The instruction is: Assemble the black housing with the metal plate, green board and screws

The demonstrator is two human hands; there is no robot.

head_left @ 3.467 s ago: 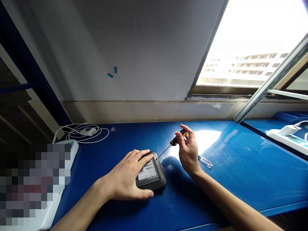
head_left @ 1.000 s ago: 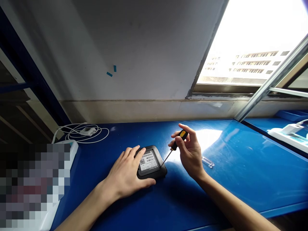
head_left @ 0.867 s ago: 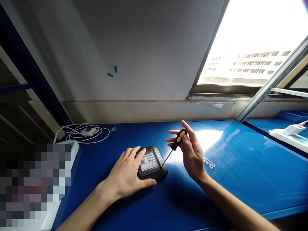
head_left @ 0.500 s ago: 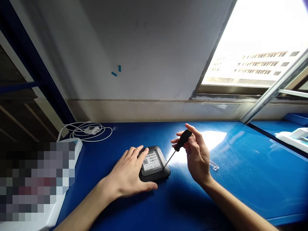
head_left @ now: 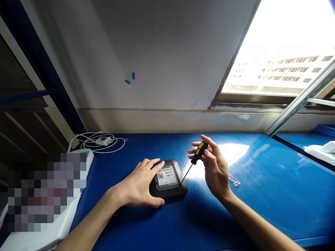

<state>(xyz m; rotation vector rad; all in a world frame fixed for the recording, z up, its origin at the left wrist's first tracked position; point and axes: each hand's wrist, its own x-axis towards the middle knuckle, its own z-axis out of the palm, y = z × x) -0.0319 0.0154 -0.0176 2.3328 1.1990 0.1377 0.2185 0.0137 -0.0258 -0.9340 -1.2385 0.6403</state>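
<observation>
Change: screwdriver tip now at device's right near corner, was at far edge
Left hand [head_left: 138, 186]: flat, fingers spread, pinning black device [head_left: 169, 179] on blue bench [head_left: 261, 188]
Right hand [head_left: 216, 169]: fingertips pinching screwdriver [head_left: 195, 160] handle, shaft slanting down onto device

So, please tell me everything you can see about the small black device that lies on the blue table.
The black device is a flat, square box with rounded corners, probably matte plastic. It lies flat on the blue table, label side up: a white label with a QR code and barcodes sits in a recessed panel. The left hand rests on its left side, thumb against the near edge. The tip of a screwdriver, held in the grip of the right hand, meets the right corner of the panel.
</observation>
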